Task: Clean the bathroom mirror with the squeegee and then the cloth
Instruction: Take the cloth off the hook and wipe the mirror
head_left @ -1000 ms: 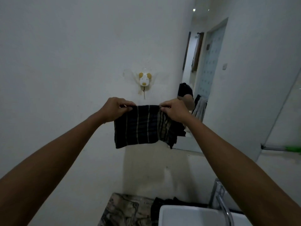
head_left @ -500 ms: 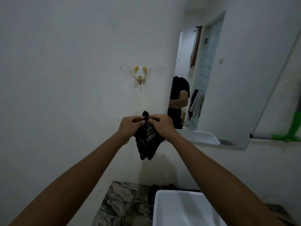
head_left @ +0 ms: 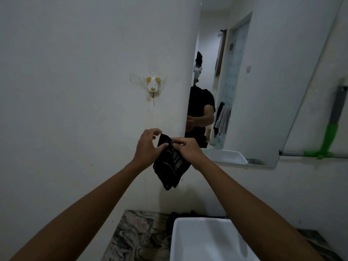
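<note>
A dark striped cloth [head_left: 170,167] hangs folded in front of the wall, pinched at its top by my right hand [head_left: 185,149]. My left hand [head_left: 147,147] is beside it, thumb touching the cloth's upper edge, fingers spread and lifted off. The mirror [head_left: 263,91] is on the wall to the right, reflecting a person in black. A green and grey squeegee [head_left: 330,136] stands on a glass shelf [head_left: 293,153] at the far right.
A dog-shaped wall hook [head_left: 153,86] is stuck to the white wall above my hands. Below sit a white basin [head_left: 201,240] and a marbled counter [head_left: 135,234] with a dark cloth [head_left: 170,221] behind the basin.
The cloth went from spread wide between both hands to folded small. My hands came together and lowered. My left fingers have now opened off the cloth.
</note>
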